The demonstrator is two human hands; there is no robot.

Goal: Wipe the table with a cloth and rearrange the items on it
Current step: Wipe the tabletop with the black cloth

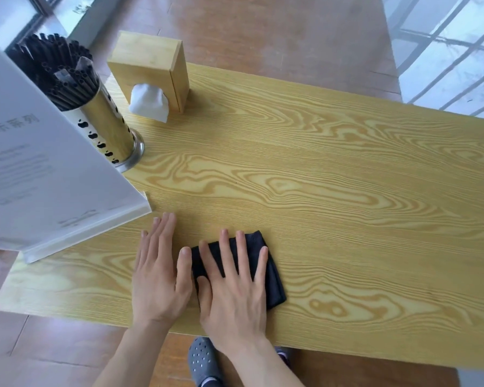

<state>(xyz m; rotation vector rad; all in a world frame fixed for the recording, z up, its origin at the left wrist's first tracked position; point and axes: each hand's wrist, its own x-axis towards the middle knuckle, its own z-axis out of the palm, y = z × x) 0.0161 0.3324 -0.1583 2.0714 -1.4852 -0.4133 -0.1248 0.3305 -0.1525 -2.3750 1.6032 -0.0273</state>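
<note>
Single head-worn view, looking forward and steeply down, close over the near edge of the table [347, 169]. Near edge at 6 o'clock, far edge toward 12 o'clock.

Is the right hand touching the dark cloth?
Touching. The head view shows the right hand pressed flat on the dark cloth, fingers spread across it.

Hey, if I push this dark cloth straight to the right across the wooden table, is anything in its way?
Nothing visible is. The right hand lies flat on the dark folded cloth, and the light wooden table to its right is bare. The metal chopstick holder, wooden tissue box and white sign stand all stand on the left.
</note>
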